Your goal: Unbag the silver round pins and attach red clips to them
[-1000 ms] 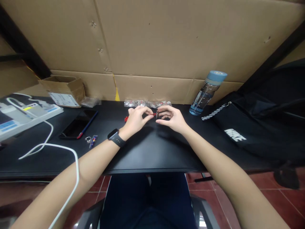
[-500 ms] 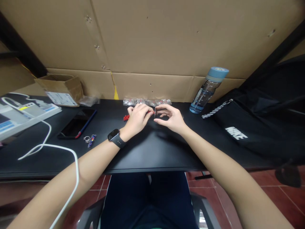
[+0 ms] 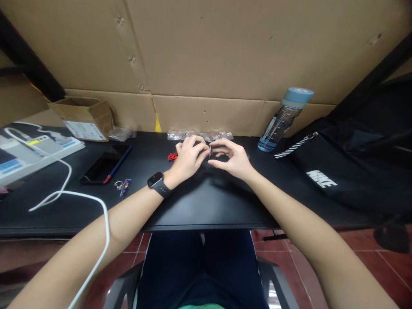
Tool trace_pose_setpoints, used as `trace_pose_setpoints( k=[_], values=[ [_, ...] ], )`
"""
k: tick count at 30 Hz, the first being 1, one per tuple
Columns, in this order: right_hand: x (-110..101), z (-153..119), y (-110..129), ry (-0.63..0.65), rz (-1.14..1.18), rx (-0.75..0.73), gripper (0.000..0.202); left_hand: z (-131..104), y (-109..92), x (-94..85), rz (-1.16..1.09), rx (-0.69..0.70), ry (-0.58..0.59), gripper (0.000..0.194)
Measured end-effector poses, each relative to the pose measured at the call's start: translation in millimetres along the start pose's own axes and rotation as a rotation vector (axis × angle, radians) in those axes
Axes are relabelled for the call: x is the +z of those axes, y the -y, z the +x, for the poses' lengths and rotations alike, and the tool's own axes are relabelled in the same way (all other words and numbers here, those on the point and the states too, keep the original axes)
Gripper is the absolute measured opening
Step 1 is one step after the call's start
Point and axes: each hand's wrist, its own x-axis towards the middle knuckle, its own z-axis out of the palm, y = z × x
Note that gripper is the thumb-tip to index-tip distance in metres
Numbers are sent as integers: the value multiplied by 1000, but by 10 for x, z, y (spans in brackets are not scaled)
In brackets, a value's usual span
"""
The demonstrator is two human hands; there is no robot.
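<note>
My left hand [image 3: 190, 158], with a dark watch [image 3: 156, 179] on its wrist, is pinched closed over the table. In the earlier picture a bit of red shows at its fingertips; now they mostly hide what they hold. My right hand [image 3: 232, 158] curves around a thin flat piece [image 3: 210, 152], gripped by its edges between thumb and fingers. The piece is turned nearly edge-on, so its kind cannot be made out. Both hands' fingertips meet at it. Beside my left hand lies a small heap of red pieces [image 3: 172, 156]. Clear plastic packets [image 3: 180, 136] lie behind the hands.
A black phone [image 3: 105, 165] and a keyring [image 3: 125, 187] lie left. Farther left are a power strip [image 3: 69, 148], a white cable [image 3: 80, 196] crossing my left arm, and a cardboard box [image 3: 85, 120]. Right stand a water bottle [image 3: 280, 124] and a black bag [image 3: 354, 167].
The view has shifted slightly. Less red shows at my left fingertips, and the thin piece in my right hand appears narrower, more edge-on. Both hands stay in nearly the same place.
</note>
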Motion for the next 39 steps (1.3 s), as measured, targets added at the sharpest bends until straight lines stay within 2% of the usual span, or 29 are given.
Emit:
trace_pose_setpoints(
  k=[12,19,32,39],
  values=[
    [9,-7,-5,-14,-20,27,59,-17,-45,-21,38,8,-5,14],
    [48,-17,23,-48,48,124,60,-20,-33,-1,28,-2,-47,12],
    [54,-18,8,-30,152,165,63,-21,-28,-28,-4,-20,-53,11],
    [53,-7,-48,-28,215,242,61,-24,-3,-22,-18,7,-84,11]
  ],
)
